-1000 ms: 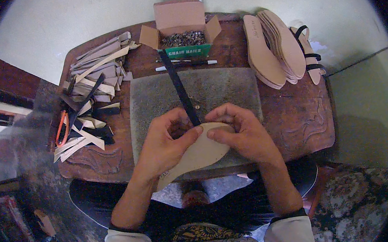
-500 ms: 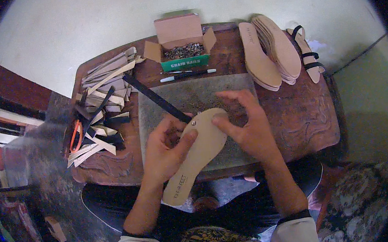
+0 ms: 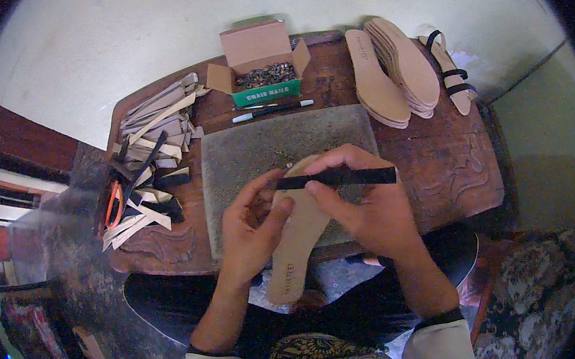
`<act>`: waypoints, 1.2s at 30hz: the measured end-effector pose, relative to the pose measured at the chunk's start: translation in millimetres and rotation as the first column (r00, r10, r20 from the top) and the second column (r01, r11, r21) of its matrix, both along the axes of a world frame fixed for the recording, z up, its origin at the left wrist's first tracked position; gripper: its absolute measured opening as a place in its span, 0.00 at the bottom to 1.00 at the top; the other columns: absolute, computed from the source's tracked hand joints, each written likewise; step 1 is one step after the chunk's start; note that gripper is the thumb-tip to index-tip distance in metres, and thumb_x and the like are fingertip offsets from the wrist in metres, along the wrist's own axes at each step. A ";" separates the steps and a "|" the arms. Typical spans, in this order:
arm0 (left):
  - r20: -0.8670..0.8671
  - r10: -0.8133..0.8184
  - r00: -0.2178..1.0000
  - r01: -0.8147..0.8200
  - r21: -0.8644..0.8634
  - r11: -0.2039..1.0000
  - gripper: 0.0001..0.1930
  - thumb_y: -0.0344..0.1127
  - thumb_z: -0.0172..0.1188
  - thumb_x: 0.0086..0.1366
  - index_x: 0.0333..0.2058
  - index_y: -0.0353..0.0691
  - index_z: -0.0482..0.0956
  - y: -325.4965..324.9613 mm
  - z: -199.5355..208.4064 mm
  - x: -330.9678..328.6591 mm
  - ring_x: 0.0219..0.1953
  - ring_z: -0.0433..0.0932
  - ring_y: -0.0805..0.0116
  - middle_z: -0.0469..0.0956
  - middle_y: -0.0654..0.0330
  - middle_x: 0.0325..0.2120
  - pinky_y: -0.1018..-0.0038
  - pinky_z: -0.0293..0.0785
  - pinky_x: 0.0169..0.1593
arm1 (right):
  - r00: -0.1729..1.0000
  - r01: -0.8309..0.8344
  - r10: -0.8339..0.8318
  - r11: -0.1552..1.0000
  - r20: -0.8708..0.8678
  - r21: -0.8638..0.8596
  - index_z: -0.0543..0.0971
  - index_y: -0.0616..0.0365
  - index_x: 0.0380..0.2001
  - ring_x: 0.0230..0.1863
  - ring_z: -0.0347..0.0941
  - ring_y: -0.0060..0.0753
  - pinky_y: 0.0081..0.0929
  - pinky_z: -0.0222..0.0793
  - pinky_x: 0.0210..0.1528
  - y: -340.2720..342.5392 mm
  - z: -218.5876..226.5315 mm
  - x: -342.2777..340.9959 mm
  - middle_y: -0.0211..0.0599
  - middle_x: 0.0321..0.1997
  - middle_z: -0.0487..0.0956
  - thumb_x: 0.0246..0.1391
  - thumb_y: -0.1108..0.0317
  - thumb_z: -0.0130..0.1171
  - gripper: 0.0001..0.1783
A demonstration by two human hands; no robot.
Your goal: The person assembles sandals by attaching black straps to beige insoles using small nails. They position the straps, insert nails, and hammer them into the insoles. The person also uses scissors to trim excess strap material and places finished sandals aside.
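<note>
A beige insole (image 3: pixel 301 236) with a printed mark near its heel is held over the table's front edge, its wide toe end pointing away from me. My left hand (image 3: pixel 252 227) is closed on its left edge, the thumb on top. A black strap (image 3: pixel 373 176) lies crosswise over the toe part. My right hand (image 3: pixel 365 207) pinches this strap between thumb and fingers, and the strap's free end reaches out to the right. The strap's left end is by my left fingertips. Just beyond the toe end, small metal bits (image 3: pixel 288 160) show on the grey mat (image 3: pixel 233 143).
At the back of the wooden table (image 3: pixel 432 187) stands an open green box of nails (image 3: pixel 268 94), a pen (image 3: pixel 271 111) before it. Stacked insoles (image 3: pixel 378 82) and a strapped sandal (image 3: pixel 455 79) lie right. Cut strips (image 3: pixel 155 116) and an orange-handled tool (image 3: pixel 113 205) lie left.
The black strap, which stuck out to the far left, now lies across the insole toward the right. My right hand has taken hold of it. The insole stands more upright in view.
</note>
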State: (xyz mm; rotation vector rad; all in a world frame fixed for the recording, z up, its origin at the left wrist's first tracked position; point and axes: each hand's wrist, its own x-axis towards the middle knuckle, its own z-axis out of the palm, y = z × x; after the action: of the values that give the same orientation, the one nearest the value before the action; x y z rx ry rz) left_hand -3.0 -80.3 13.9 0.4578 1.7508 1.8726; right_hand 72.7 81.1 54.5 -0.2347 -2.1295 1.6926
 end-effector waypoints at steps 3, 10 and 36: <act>0.159 0.063 0.985 -0.073 0.053 0.996 0.22 0.26 0.58 0.64 0.56 0.32 0.68 1.9 1.8 -0.1 0.44 0.76 0.71 0.77 0.57 0.41 0.76 0.74 0.47 | 1.000 0.007 -0.007 0.999 0.001 -0.052 0.78 0.60 0.37 0.37 0.75 0.21 0.22 0.71 0.42 2.0 2.4 2.5 0.32 0.34 0.80 0.52 0.73 0.62 0.08; 0.359 0.121 0.926 -0.216 0.240 0.946 0.22 0.25 0.55 0.65 0.58 0.34 0.66 -0.9 -14.3 6.5 0.48 0.76 0.67 0.74 0.56 0.48 0.72 0.77 0.47 | 0.993 -0.034 0.081 0.895 0.087 -0.445 0.78 0.60 0.38 0.36 0.75 0.19 0.20 0.71 0.41 11.4 10.2 0.2 0.31 0.33 0.80 0.57 0.71 0.61 0.07; 0.519 -0.019 0.854 -0.187 0.342 0.921 0.18 0.40 0.51 0.70 0.53 0.39 0.65 -17.4 -18.6 22.4 0.47 0.76 0.68 0.74 0.58 0.46 0.67 0.79 0.47 | 0.977 0.209 -0.161 0.844 -0.137 0.495 0.81 0.57 0.38 0.35 0.78 0.42 0.31 0.74 0.37 -1.6 -20.0 -12.6 0.41 0.35 0.79 0.42 0.79 0.65 0.16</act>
State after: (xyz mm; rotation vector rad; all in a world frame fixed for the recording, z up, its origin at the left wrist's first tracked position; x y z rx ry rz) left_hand 19.3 -97.6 -4.8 -0.0054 1.0674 2.1566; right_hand 60.1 79.5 34.4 -0.1937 -2.3077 0.9657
